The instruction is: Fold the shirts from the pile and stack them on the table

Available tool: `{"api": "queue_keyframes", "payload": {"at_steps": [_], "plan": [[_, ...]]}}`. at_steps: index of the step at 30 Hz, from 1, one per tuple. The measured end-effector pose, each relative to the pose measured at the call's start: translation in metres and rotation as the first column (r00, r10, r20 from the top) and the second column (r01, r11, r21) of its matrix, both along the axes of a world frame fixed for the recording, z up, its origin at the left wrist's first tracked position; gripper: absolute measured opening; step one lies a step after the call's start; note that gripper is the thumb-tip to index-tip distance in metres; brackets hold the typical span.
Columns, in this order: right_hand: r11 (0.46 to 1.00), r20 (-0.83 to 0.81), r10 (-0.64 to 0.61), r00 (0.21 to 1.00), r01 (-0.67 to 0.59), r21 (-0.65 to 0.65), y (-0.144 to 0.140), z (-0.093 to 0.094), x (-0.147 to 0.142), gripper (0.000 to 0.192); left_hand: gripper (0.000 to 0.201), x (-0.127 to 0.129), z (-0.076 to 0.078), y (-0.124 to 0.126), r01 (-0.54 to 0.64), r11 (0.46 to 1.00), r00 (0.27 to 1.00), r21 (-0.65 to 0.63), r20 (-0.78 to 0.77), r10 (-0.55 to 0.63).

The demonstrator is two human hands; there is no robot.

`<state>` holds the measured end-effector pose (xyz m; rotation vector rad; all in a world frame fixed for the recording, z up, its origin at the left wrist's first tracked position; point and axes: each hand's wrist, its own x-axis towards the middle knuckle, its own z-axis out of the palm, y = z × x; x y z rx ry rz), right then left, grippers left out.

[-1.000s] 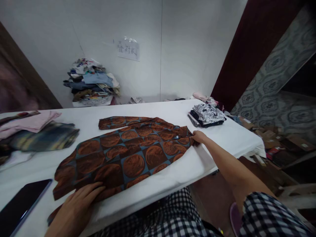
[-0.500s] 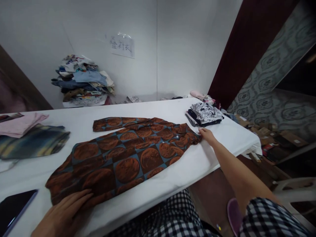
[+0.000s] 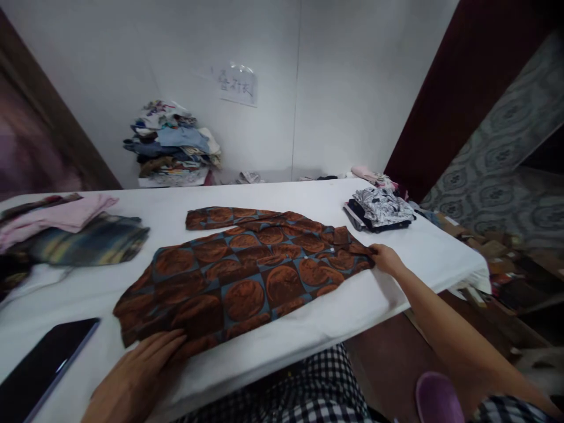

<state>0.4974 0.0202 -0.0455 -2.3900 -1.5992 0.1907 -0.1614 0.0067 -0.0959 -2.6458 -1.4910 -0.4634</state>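
A long-sleeved shirt (image 3: pixel 247 264) with brown-orange circles and blue squares lies lengthwise on the white-covered table, folded along its length. Its hem is at the left and its collar at the right; one sleeve stretches left along the far side. My left hand (image 3: pixel 141 370) is closed on the near corner of the hem, fingers on top and thumb hidden. At the other end, my right hand (image 3: pixel 388 259) pinches the fabric by the collar, drawing it out to a point.
A phone (image 3: pixel 48 364) lies at the table's left front. Behind it are pink (image 3: pixel 66 220) and plaid garments (image 3: pixel 101 241). Folded clothes (image 3: pixel 381 210) sit at the right, and a tall clothes pile (image 3: pixel 176 147) stands by the wall. Boxes (image 3: pixel 493 252) lie beyond the table's right end.
My right hand has pulled the collar end slightly outward, so the fabric there is more stretched. My left hand stays at the hem. The whole view has shifted, showing more of the left side.
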Motion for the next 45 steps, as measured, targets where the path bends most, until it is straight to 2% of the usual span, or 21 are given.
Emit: {"api": "queue_keyframes", "payload": {"at_steps": [2,4,6,8,10,13,16,19,21,23,25,27,31,34,37,40,42,45], "plan": [[1.0,0.03,0.018,0.999,-0.018,-0.006,0.001,-0.001,0.0,0.04,0.035,0.005,0.006,-0.004,0.037,0.998,0.999,0.045,-0.023,-0.036],[0.99,0.069,0.078,0.995,-0.086,0.116,0.003,-0.001,-0.013,0.05,0.04,0.009,0.013,-0.01,0.039,0.995,0.999,0.091,-0.031,-0.036],[0.922,0.087,0.228,0.97,-0.244,0.3,0.005,-0.001,-0.041,0.053,0.047,0.014,0.021,-0.016,0.027,0.995,0.999,0.096,-0.033,-0.024],[0.819,0.093,0.422,0.902,-0.423,0.388,0.005,-0.003,-0.079,0.053,0.052,0.02,0.029,-0.022,0.011,0.998,0.999,0.054,-0.043,-0.009],[0.756,0.086,0.575,0.813,-0.569,0.322,0.003,-0.009,-0.117,0.056,0.053,0.024,0.035,-0.026,-0.02,1.0,0.999,0.018,-0.05,0.021],[0.737,0.043,0.669,0.742,-0.67,0.089,0.001,-0.027,-0.151,0.058,0.049,0.026,0.04,-0.033,-0.045,0.999,0.998,-0.021,-0.045,0.044],[0.746,0.006,0.665,0.747,-0.665,-0.033,0.001,-0.042,-0.152,0.058,0.041,0.022,0.043,-0.035,-0.054,0.997,0.998,-0.053,0.039,0.056],[0.762,-0.025,0.647,0.762,-0.648,-0.028,0.003,-0.037,-0.147,0.057,0.033,0.02,0.052,-0.024,-0.111,0.992,0.976,-0.052,0.184,0.119],[0.767,-0.026,0.642,0.766,-0.641,0.031,0.005,-0.026,-0.151,0.057,0.031,0.022,0.064,-0.005,-0.13,0.99,0.955,-0.058,0.262,0.141],[0.744,-0.013,0.664,0.747,-0.66,0.103,0.009,-0.014,-0.164,0.056,0.031,0.028,0.077,0.025,-0.114,0.99,0.944,-0.077,0.303,0.132],[0.698,0.0,0.71,0.704,-0.704,0.136,0.015,-0.008,-0.181,0.056,0.031,0.038,0.089,0.065,-0.089,0.99,0.949,-0.106,0.292,0.117],[0.657,0.004,0.749,0.662,-0.745,0.119,0.02,-0.012,-0.197,0.057,0.029,0.053,0.095,0.111,-0.085,0.985,0.969,-0.15,0.217,0.116],[0.652,0.007,0.758,0.653,-0.757,0.034,0.024,-0.032,-0.213,0.056,0.028,0.086,0.087,0.198,-0.207,0.956,0.978,-0.209,-0.008,0.21],[0.661,0.005,0.75,0.661,-0.75,-0.016,0.024,-0.037,-0.214,0.057,0.031,0.106,0.074,0.244,-0.252,0.947,0.968,-0.199,-0.054,0.246],[0.666,-0.027,0.745,0.666,-0.746,-0.029,0.025,-0.032,-0.213,0.058,0.03,0.118,0.068,0.271,-0.319,0.928,0.948,-0.191,-0.079,0.309],[0.693,-0.071,0.719,0.691,-0.721,0.0,0.026,-0.029,-0.214,0.064,0.031,0.122,0.075,0.286,-0.379,0.904,0.925,-0.195,-0.091,0.368],[0.704,-0.089,0.708,0.701,-0.71,0.017,0.026,-0.031,-0.214,0.068,0.031,0.123,0.09,0.292,-0.408,0.893,0.913,-0.191,-0.081,0.4],[0.685,-0.124,0.725,0.678,-0.729,0.02,0.025,-0.032,-0.21,0.068,0.034,0.127,0.128,0.298,-0.43,0.889,0.902,-0.159,-0.037,0.429]]}}
